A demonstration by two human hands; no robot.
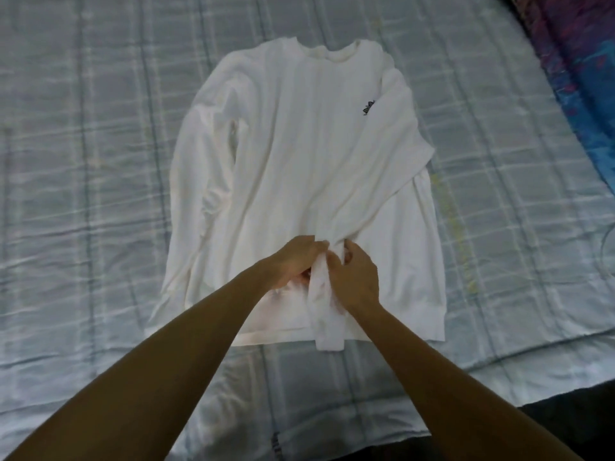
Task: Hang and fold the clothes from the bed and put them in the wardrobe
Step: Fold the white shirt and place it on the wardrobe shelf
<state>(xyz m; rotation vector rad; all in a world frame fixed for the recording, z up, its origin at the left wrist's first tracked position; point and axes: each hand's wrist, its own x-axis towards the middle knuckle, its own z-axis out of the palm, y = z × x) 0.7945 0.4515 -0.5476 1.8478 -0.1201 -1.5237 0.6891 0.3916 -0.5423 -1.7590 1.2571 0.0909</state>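
A white long-sleeved sweatshirt (299, 154) lies flat on the bed, collar at the far end, a small dark logo on its right chest. Its right sleeve (324, 307) is folded across the front and runs down to the hem. My left hand (293, 261) and my right hand (356, 277) meet over the lower middle of the shirt, and both pinch this sleeve near its cuff end. The left sleeve lies along the shirt's left side.
The bed is covered by a pale blue-grey checked quilt (100, 161). A dark patterned blue and purple cloth (585, 78) lies at the right edge. The bed's near edge and a dark floor strip (572, 414) show at the bottom right.
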